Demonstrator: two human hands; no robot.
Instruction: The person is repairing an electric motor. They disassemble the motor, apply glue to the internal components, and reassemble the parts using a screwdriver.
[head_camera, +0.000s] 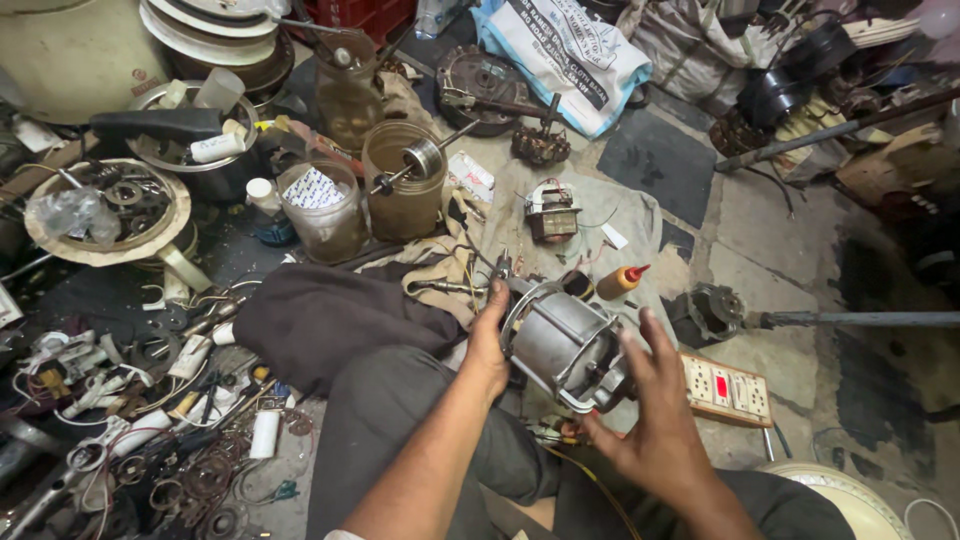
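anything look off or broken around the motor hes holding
The electric motor, between the left hand and right hand, sits bare, without any housing. Loose washers and wires litter the floor at the left.

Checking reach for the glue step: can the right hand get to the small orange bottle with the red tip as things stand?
Probably yes. The orange bottle lies on the grey cloth just beyond the motor, nothing on top of it. The right hand is open beside the motor; the left hand grips its far end. The hand would have to pass over the motor.

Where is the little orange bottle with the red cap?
The orange bottle lies on the grey cloth near the head view's centre, just beyond the metal motor.
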